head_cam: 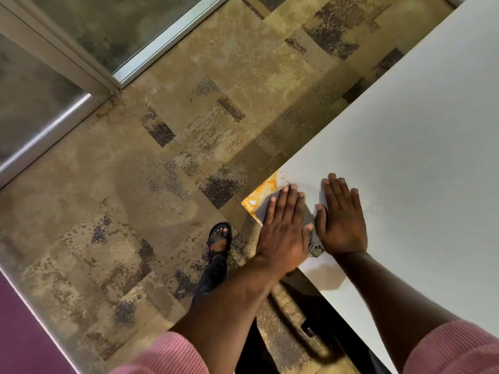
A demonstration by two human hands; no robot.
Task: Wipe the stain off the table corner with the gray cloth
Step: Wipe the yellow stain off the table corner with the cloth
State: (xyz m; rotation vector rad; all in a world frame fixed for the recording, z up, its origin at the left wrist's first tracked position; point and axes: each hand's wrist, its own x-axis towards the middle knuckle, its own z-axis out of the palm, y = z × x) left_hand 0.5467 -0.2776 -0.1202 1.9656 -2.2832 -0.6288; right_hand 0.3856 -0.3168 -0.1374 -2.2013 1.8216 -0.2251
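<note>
The gray cloth (pixel 310 225) is being pressed flat on the corner of the white table (pixel 405 157) by the left hand (pixel 283 233). The fingers are stretched out over it, so nothing is being pinched. The right hand (pixel 341 220) is being laid open on the bare table just beside the cloth, touching its edge, and it is gripping nothing. The orange stain (pixel 263 193) is sitting right at the tip of the corner, and part of it is being covered by the cloth. To do this step well, the cloth should probably be pushed out over the orange part with a firm, flat palm. The table may be steadied by the other hand.
</note>
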